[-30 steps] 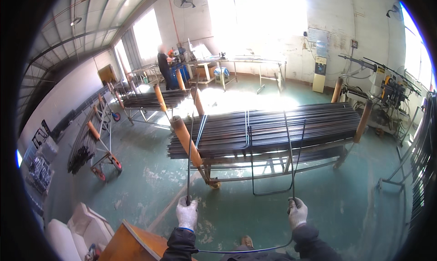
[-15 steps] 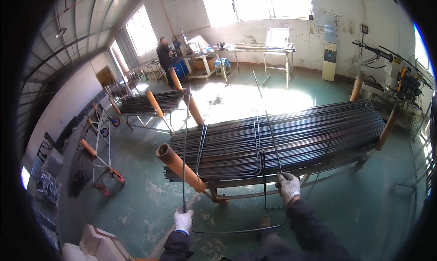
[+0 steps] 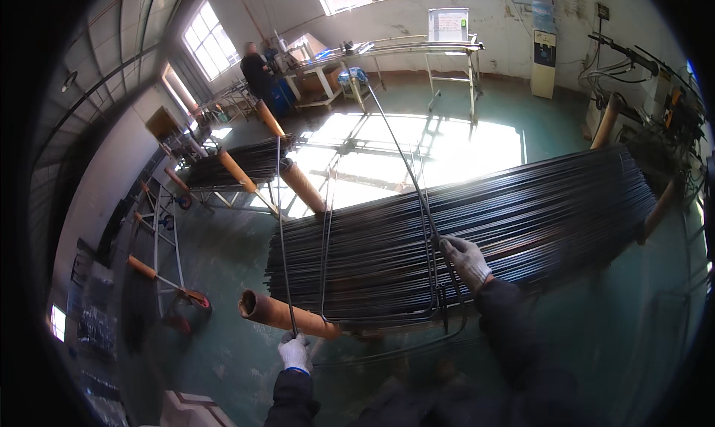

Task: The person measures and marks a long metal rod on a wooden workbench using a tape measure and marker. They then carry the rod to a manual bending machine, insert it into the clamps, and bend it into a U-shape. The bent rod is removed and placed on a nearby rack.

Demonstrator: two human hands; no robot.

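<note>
My left grip [image 3: 296,352], in a white glove, is clamped on one leg of a U-shaped black rod [image 3: 284,241], and my right grip [image 3: 467,263] is clamped on the other leg, farther from the bend; whether my fingertips meet round the metal I cannot tell. Under everything spreads the green floor [image 3: 216,278], with bright window light lying on it farther out. In front of me a broad pile of straight black rods [image 3: 521,211] stretches from left to right, packed side by side. Along the back wall runs a long surface [image 3: 402,51] with thin lengths on top. A machine [image 3: 670,110] with hoses stands at far right, and a smaller stack of rods [image 3: 246,162] lies beyond the pile at left. The U I hold slants over the pile, its bend toward me and both legs pointing away; I cannot tell whether it touches what is below. Another bent rod [image 3: 380,323] rests on the pile, showing between those legs. At the back left stands a person [image 3: 257,73] in dark clothes, and a pale water dispenser [image 3: 544,62] is against the wall at right. Just beyond my left glove leans an orange-brown post [image 3: 290,315]. Smallest is a red wheel [image 3: 197,299] at left.
</note>
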